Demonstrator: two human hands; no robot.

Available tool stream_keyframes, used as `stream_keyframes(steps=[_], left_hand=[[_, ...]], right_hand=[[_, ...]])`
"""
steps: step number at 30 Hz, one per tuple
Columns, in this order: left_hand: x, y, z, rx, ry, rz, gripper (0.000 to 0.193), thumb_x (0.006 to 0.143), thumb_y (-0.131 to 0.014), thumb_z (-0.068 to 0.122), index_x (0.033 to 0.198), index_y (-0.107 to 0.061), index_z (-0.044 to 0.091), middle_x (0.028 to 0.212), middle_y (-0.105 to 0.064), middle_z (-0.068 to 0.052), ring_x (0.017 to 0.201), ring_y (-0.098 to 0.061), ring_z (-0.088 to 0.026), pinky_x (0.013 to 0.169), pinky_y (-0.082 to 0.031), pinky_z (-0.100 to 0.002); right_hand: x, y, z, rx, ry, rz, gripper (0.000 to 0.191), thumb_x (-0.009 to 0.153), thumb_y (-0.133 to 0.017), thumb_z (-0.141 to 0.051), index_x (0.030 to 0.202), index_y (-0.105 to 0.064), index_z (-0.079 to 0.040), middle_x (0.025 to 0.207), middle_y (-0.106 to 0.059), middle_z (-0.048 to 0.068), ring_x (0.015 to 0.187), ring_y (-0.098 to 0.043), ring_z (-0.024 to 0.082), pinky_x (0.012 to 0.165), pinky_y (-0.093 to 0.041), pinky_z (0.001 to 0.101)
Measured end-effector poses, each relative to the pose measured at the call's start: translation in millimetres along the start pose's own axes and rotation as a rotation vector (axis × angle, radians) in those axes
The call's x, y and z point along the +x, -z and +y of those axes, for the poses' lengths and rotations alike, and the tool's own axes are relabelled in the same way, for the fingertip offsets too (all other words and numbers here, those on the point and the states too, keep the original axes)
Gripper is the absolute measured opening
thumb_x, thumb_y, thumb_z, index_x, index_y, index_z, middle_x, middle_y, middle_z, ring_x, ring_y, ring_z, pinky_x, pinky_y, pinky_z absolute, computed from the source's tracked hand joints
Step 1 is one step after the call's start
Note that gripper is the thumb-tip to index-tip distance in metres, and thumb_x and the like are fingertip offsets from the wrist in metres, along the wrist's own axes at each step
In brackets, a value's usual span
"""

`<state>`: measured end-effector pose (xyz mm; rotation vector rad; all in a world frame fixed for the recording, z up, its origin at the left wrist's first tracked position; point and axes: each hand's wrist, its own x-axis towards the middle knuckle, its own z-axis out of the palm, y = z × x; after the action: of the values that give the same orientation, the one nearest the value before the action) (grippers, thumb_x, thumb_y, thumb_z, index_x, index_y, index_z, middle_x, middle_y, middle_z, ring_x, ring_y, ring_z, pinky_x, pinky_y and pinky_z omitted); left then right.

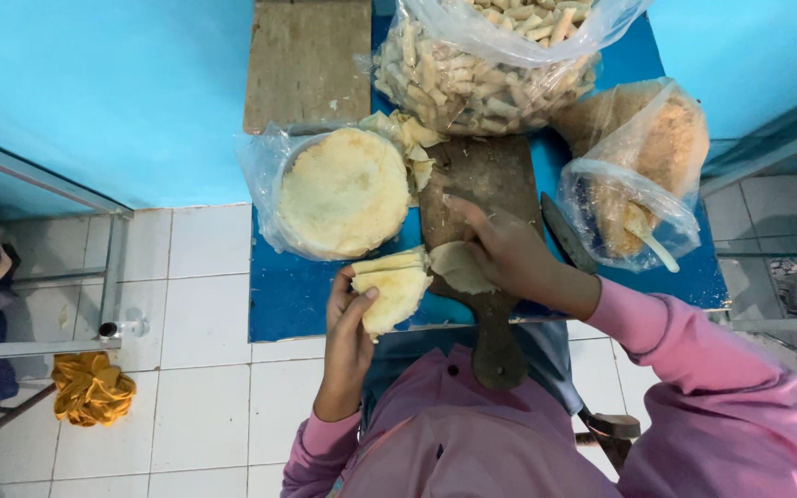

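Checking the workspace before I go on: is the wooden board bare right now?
No: a pale wrapper sheet lies on the wooden board under the right hand.

Left hand point(350, 318) clasped; right hand point(500, 247) pressing flat.

You've got 3 clear plastic bags on the blue table, no labels/signs/screens. Big clear plastic bag of pale rolled sticks point(486, 69) sits top centre, mouth open. Clear plastic bag of brownish crumbs point(643, 175) is just right of it, w/ a pale utensil inside. Clear plastic bag around round stack of pale yellow wrappers point(339, 194) lies left, near the wooden board.
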<state>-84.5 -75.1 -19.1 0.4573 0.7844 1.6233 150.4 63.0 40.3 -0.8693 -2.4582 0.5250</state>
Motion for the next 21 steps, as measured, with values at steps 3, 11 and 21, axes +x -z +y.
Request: stream_keyframes(steps=[3,11,21], left_hand=[[1.3,-1.0,1.0,0.007,0.003,-0.009,0.044,0.094,-0.062,0.002,0.134,-0.046,-0.001,0.116,-0.068,-0.018,0.102,-0.071,-0.022,0.085,-0.058,-0.032],[14.1,0.5,-18.2,0.133,0.056,-0.051,0.045,0.096,-0.068,0.007,0.133,-0.045,0.001,0.110,-0.070,-0.017,0.094,-0.072,-0.019,0.074,-0.057,-0.029],[6.5,-25.7,-36.2,-0.083,0.225,-0.128,0.043,0.099,-0.061,0.016,0.137,-0.044,0.003,0.119,-0.066,-0.011,0.106,-0.069,-0.016,0.085,-0.057,-0.028]], right_hand=[[4.7,12.0,-0.9,0.177,-0.048,-0.049,0.077,0.083,-0.070,-0.001,0.152,-0.038,-0.013,0.085,-0.066,0.010,0.078,-0.070,0.029,0.068,-0.055,0.0397],[-0.5,86.5,-47.1,0.561,0.132,-0.350,0.080,0.085,-0.069,0.005,0.155,-0.038,-0.014,0.098,-0.069,0.005,0.088,-0.072,0.016,0.075,-0.061,0.0301],[10.5,25.0,-60.9,0.333,0.042,-0.338,0.069,0.093,-0.064,-0.001,0.156,-0.038,-0.017,0.106,-0.073,0.008,0.100,-0.076,0.027,0.087,-0.059,0.0383]])
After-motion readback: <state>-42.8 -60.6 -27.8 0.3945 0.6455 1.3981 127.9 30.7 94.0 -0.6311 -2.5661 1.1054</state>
